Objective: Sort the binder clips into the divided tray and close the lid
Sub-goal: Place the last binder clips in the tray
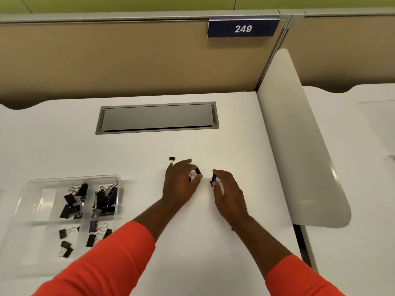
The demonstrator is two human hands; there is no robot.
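My left hand (181, 184) pinches a binder clip (197, 171) between thumb and fingers. My right hand (226, 193), at its 3 o'clock, pinches a second clip (214, 180). The divided tray (30, 195) sits well apart at 8 o'clock, so a weak pinch on the carry could drop either clip or land it in the wrong compartment. The small clip (171, 159), at 11 o'clock just off my left fingertips, could get left behind.

White desk (213, 133), grey cable hatch (157, 117), "249" sign (243, 28), tan partition (106, 60).

Clear glossy plastic tray (32, 189), smooth matt white desk (235, 129), black clips (70, 208)
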